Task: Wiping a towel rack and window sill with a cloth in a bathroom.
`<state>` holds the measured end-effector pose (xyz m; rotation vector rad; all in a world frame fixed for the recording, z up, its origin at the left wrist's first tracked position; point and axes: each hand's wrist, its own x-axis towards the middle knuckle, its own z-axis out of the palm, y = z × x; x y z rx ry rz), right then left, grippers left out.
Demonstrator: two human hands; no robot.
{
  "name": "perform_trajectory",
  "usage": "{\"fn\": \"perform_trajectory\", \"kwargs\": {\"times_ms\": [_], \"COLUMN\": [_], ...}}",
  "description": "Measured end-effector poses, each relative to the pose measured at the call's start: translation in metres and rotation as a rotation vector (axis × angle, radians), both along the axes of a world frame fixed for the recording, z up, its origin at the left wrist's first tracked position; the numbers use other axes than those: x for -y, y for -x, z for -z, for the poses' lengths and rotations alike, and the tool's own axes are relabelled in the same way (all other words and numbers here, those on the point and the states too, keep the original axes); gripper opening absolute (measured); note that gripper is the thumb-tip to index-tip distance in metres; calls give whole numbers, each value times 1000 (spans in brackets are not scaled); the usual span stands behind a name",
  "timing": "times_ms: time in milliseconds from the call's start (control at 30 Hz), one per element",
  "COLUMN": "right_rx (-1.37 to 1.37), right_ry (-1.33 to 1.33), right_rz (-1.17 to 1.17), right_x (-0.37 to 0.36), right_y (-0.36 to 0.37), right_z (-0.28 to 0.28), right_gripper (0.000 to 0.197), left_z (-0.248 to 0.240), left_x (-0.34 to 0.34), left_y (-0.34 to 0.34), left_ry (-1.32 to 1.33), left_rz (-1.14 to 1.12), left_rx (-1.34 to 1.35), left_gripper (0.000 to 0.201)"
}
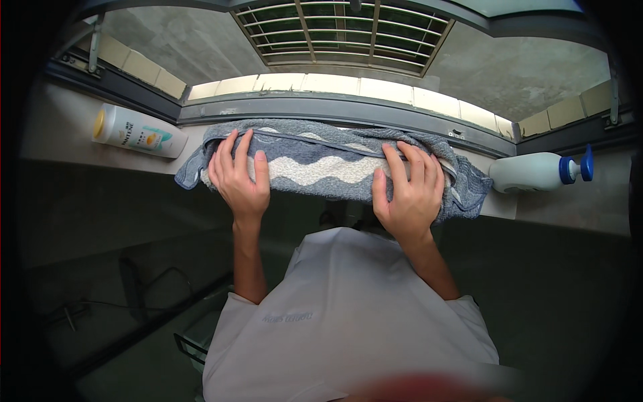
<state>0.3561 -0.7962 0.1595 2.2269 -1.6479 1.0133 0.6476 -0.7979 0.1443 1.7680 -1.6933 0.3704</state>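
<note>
Grey window ledge (74, 144) curves across the upper frame, carrying a folded blue-and-white towel (328, 167) at centre whose long axis runs left to right. Left hand (239, 175) and right hand (410, 191) lie flat on its two ends, fingers spread, pressing rather than gripping. A white bottle (137, 131) lies upper left, a blue-capped bottle (539, 171) right.

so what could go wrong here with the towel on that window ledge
1. The blue-grey towel lies along the ledge right beside the open window; pushed outward, it could slip over the frame.
2. The white bottle with a yellow cap lies on its side close to the towel's left end, so a sideways tug by the left hand may roll it.
3. The blue-capped bottle lies near the right hand and could likewise get knocked.
</note>
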Motion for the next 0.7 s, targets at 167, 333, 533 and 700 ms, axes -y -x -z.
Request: {"fn": "perform_trajectory", "kwargs": {"times_ms": [167, 333, 533, 700], "right_rx": [-53, -37, 27, -12], "right_ry": [-44, -66, -92, -98], "right_rz": [-60, -294, -370, -186], "right_x": [3, 3, 2, -1], "right_y": [-25, -77, -56, 10], "right_z": [-6, -4, -6, -7], "right_gripper": [42, 43, 40, 40], "left_z": [0, -2, 0, 3], "left_x": [0, 1, 0, -4], "left_y": [1, 2, -4, -7], "left_ry": [4, 7, -11, -1], "left_rz": [-15, -5, 20, 18], "left_rx": [-16, -5, -9, -15], "left_gripper": [45, 43, 44, 44]}}
